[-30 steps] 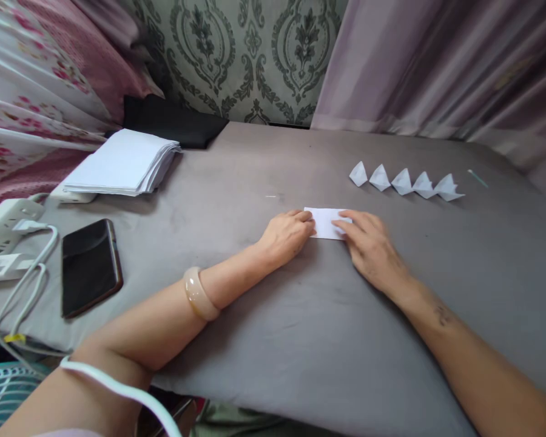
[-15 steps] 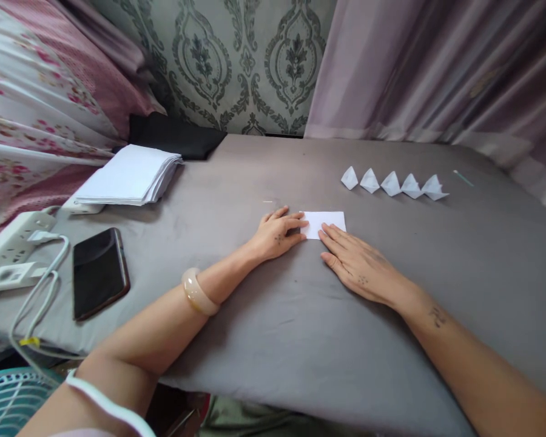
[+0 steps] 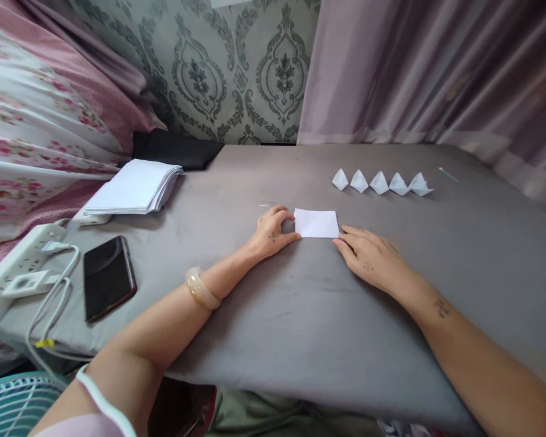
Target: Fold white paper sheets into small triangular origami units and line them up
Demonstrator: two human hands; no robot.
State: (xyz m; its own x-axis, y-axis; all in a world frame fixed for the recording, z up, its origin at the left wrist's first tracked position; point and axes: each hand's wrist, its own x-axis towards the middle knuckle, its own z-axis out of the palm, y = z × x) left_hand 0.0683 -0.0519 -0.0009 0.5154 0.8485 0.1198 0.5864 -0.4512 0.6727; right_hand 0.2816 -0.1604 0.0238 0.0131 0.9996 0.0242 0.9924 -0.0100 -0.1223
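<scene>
A folded white paper lies as a small rectangle on the grey cloth between my hands. My left hand holds its left edge, with the thumb at the near corner and curled fingers higher up the side. At the near right corner, my right hand grips the paper between thumb and index finger. The other right fingers stretch over the cloth. Farther back on the right stand several folded white paper shapes in a row.
A stack of white paper lies at the left, near a black phone and a white power strip with cables. A thin stick lies at the far right. A teal fan stands below the table's left edge.
My right hand has slid off the top of the paper to its right corner. My left fingers have drawn back to the left edge. The view has shifted slightly.
</scene>
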